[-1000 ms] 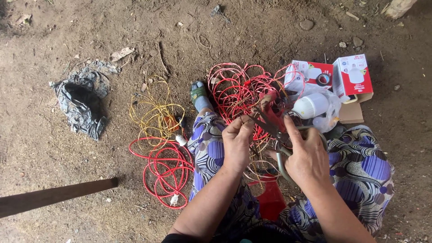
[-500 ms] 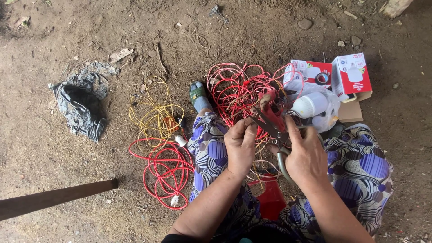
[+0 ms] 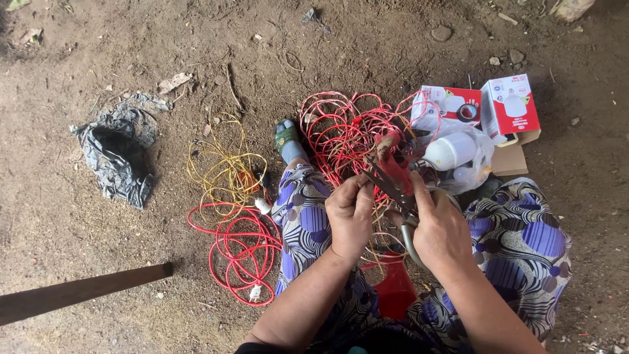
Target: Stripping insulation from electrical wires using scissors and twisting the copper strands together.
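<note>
The right hand [image 3: 440, 231] is gripping the looped grey handles of rusty metal shears [image 3: 395, 185], whose blades are pointing up and away to the left, over the lap. The left hand [image 3: 349, 216] is curling tight around thin red wire [image 3: 341, 134], though its fingertips are hiding just where. A white bulb [image 3: 449, 151] is lying in crinkled plastic beside red-and-white boxes [image 3: 510, 108].

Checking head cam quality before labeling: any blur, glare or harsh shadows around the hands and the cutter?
Head view: light is soft and even, no hard shadows on the dirt floor. Left hand, right hand and the cutting tool are reasonably sharp, no obvious motion smear. White bulb is bright but not blown out. Red wire strands stay distinct.
</note>
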